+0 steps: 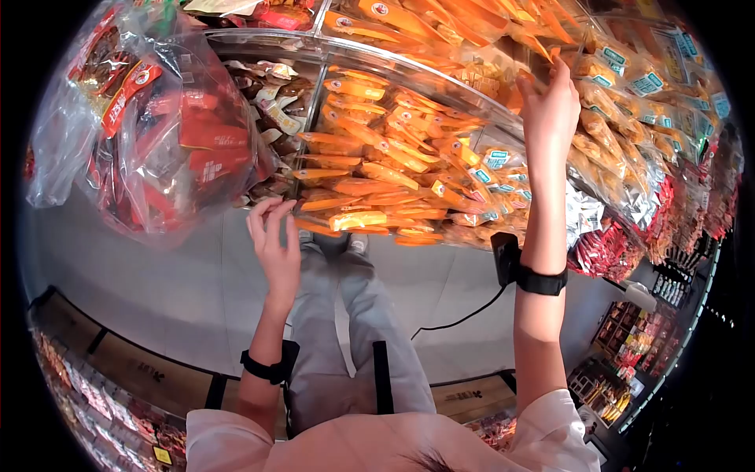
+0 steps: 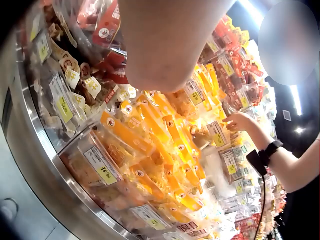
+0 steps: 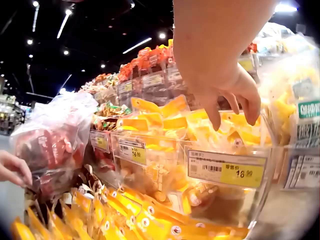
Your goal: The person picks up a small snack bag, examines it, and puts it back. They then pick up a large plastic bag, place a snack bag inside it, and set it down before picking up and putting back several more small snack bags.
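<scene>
The right hand [image 1: 550, 106] reaches over the clear divider at the upper bin of orange snack packets [image 1: 440, 23]. In the right wrist view that hand [image 3: 220, 95] hangs with fingers pointing down above orange packets [image 3: 235, 125], behind a price label [image 3: 225, 169]; whether a fingertip touches one cannot be told. The left hand [image 1: 275, 244], fingers slightly bent and holding nothing visible, is at the near edge of the lower bin of orange packets [image 1: 377, 173]. In the left wrist view the left hand [image 2: 160, 45] looms large over the packets.
A clear plastic bag [image 1: 181, 149] with red packages sits at the left of the bins. Brown-packed snacks [image 1: 275, 102] lie beside it. To the right are clear packets with teal labels [image 1: 645, 82] and red-wrapped ones [image 1: 602, 250]. A cable [image 1: 464, 321] hangs from the right wrist camera.
</scene>
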A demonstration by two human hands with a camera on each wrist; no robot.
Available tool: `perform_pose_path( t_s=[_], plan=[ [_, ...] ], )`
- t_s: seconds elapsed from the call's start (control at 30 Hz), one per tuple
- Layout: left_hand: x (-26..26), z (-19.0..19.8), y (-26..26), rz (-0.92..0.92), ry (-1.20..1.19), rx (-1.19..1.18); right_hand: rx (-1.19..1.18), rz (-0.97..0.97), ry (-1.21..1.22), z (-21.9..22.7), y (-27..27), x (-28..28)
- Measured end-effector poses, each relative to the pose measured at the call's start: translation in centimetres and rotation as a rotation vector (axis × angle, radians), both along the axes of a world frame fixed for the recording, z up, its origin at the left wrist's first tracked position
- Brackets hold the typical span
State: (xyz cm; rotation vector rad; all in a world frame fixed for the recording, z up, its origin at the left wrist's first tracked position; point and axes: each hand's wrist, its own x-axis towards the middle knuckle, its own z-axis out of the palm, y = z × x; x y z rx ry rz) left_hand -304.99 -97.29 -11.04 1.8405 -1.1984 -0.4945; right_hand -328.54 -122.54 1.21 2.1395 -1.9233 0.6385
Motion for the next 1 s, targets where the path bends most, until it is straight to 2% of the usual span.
perform_pose_path(
  t_s=[0.07,0.13,0.17,0.23,0.3,0.37,0.43,0.5,0.57,0.6,0.63,0.67,0.7,0.73,0.77,0.8,0.83,0.87,0.9,0.93,0.97,1.0],
  plan=[
    [0.3,0.6,0.0,0.009,-0.018,0.008,0.055,-0.060,-0.041,-1.0,-0.7,-0.2],
    [0.7,1.1,-0.3,0.012,-0.038,0.006,0.276,-0.163,-0.076,-0.7,-1.0,0.5],
    [0.6,1.3,-0.3,-0.006,-0.039,0.024,0.281,-0.167,-0.083,-0.5,-0.7,0.5],
    [0.5,1.2,-0.5,-0.022,-0.041,0.049,-0.130,0.045,-0.193,0.6,0.8,0.4],
    [0.3,0.9,-0.7,-0.081,-0.018,0.016,-0.380,0.182,-0.118,2.9,3.0,-0.2],
    [-0.2,1.0,-1.0,-0.113,0.005,0.017,-0.360,0.205,-0.427,4.8,6.1,-0.6],
    [-1.4,2.2,-1.6,-0.136,0.031,0.012,-0.316,0.223,-0.627,6.0,9.3,-1.2],
    [-3.8,5.1,-2.3,-0.208,0.525,-0.021,-0.102,0.206,-0.721,6.5,12.9,-1.1],
    [-6.4,6.7,-2.3,-0.238,1.023,-0.049,0.223,0.171,-0.779,5.0,16.0,-2.1],
    [-6.7,6.5,-1.9,-0.232,1.018,-0.053,0.378,0.152,-0.822,4.1,17.3,-2.1],
    [-7.1,5.8,-1.4,-0.323,1.109,0.123,0.534,0.130,-0.863,3.2,18.2,-1.7],
    [-7.3,5.2,-1.1,-0.414,1.195,0.304,0.600,0.098,-1.032,2.5,18.5,-1.1],
    [-7.1,5.1,-1.0,-0.411,1.193,0.305,0.667,0.064,-1.201,2.0,18.8,-0.5],
    [-6.7,4.9,-0.9,-0.409,1.238,0.351,0.672,0.063,-1.201,1.5,18.8,-0.1],
    [-6.3,4.6,-0.8,-0.408,1.284,0.398,0.813,0.015,-1.290,0.9,18.5,0.3],
    [-5.9,4.1,-0.6,-0.408,1.285,0.401,0.951,-0.036,-1.376,0.4,18.2,0.4],
    [-5.3,3.4,-0.4,-0.392,1.083,0.362,0.952,-0.039,-1.377,-0.4,18.2,-0.1],
    [-4.7,2.8,-0.4,-0.373,0.880,0.323,0.900,-0.012,-1.234,-1.4,18.3,-0.8],
    [-3.8,2.7,-0.8,-0.319,0.807,0.276,0.850,0.013,-1.092,-2.0,18.3,-1.0],
    [-2.8,2.6,-1.5,-0.265,0.735,0.228,0.734,-0.018,-1.214,-0.9,17.4,-0.1],
    [-1.6,2.2,-2.5,-0.239,0.546,0.153,0.680,-0.061,-1.173,-0.8,16.5,-0.2],
    [-0.8,1.7,-3.7,-0.213,0.357,0.076,0.597,-0.009,-1.156,-1.1,15.7,0.0]
  ],
)
